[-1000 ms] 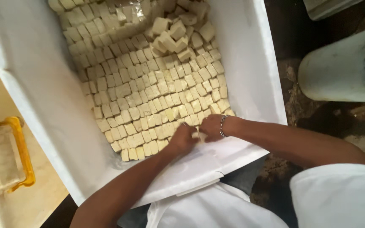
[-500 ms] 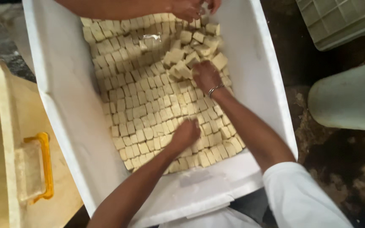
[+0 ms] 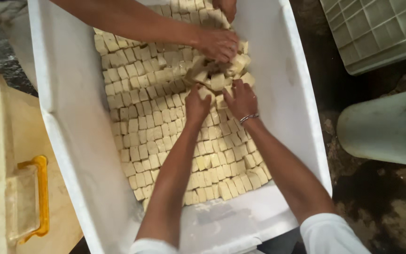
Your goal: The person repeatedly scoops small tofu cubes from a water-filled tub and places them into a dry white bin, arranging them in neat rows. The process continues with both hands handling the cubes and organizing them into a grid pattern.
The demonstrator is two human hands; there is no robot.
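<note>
Reaching into the white tub point(image 3: 71, 141), we saw tidy rows of pale cubes point(image 3: 165, 141) already filling its near and middle parts. Our left hand point(image 3: 196, 104) and right hand point(image 3: 241, 99) pressed, fingers spread, against the loose heap point(image 3: 217, 75) farther off; a co-worker's hand point(image 3: 218, 43) gripped cubes there, unsorted yet.

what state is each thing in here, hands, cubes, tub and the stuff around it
left hand: palm down on the cubes, fingers at the loose pile
right hand: palm down beside it, bracelet on the wrist
co-worker's hand: reaching in from the far side, on the loose pile
pale cubes: mostly laid flat in neat rows
loose pile: jumbled, not yet in rows
white tub: open, near end bare
yellow handle: folded flat against its container
</note>
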